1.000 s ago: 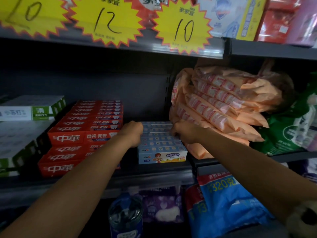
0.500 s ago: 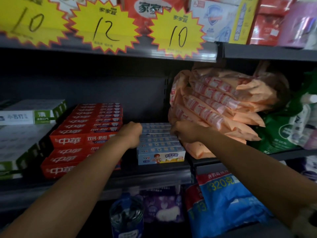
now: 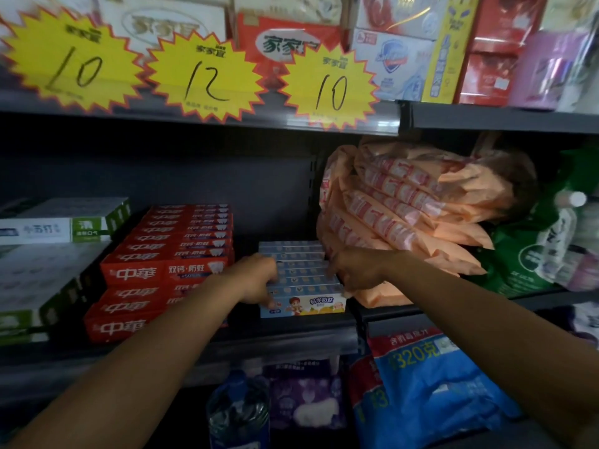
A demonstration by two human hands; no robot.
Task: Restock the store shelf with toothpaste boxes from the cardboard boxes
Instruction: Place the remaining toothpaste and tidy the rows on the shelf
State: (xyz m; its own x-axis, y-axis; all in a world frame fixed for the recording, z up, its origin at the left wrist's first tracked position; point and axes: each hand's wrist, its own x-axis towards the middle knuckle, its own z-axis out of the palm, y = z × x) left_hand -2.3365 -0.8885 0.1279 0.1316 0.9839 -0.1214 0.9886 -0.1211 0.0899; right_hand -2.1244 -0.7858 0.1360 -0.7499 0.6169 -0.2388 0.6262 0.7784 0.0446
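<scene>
Head view showed the left hand and right hand clasping opposite ends of a row of pale blue toothpaste boxes on the shelf, between red toothpaste boxes and orange packets. Stocking looked underway; space above remained unfilled.

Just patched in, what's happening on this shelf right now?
A person is restocking toothpaste. Both hands are on the row of light blue toothpaste boxes on the middle shelf: the left hand at the row's left end, the right hand at its right end, as if squaring it up. Red toothpaste boxes are stacked just to the left, orange packets to the right. No cardboard box is in view.
</scene>
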